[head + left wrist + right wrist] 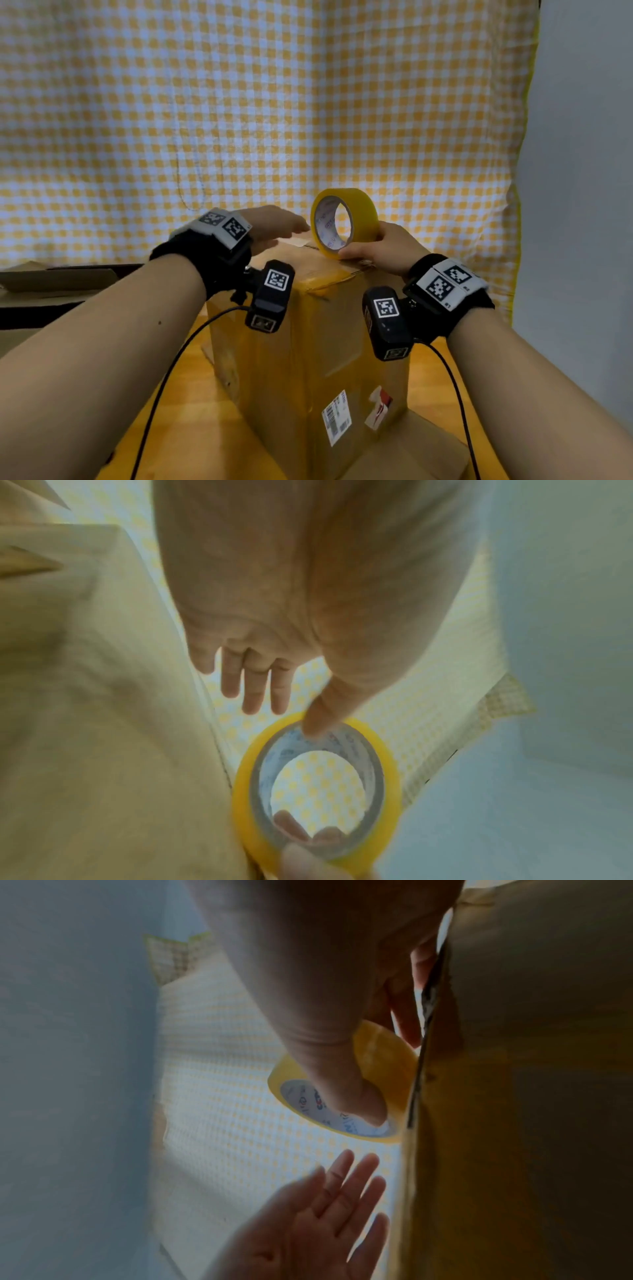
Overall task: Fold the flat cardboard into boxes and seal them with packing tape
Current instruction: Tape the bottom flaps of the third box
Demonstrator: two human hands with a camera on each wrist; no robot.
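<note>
- Cardboard box (308,342) stands upright at centre on a wooden table (191,394), top flaps folded shut, printed labels on its near face; it rests partly on flat cardboard (411,452).
- Far left: more flat cardboard (58,281) lies at the table's edge, well apart from the box.
- Left forearm reaches forward from lower left, a black wrist strap carrying a camera unit (270,296) with a trailing cable.
- Left hand (274,224) is palm down over the box top's left part, fingers straight and spread, holding nothing. The right wrist view shows the palm flat and open; whether it touches the cardboard cannot be told.
- Yellow packing tape roll (344,219) stands on edge on the box top, just right of the left hand, its hollow core facing the camera.
- Right hand (380,246) grips the roll at its lower right: thumb hooked inside the core, fingers curled around the outer face, per the right wrist view.
- Right forearm enters from lower right, same strap and camera.
- Yellow checked cloth (239,102) hangs behind; a plain wall (582,171) at far right.
</note>
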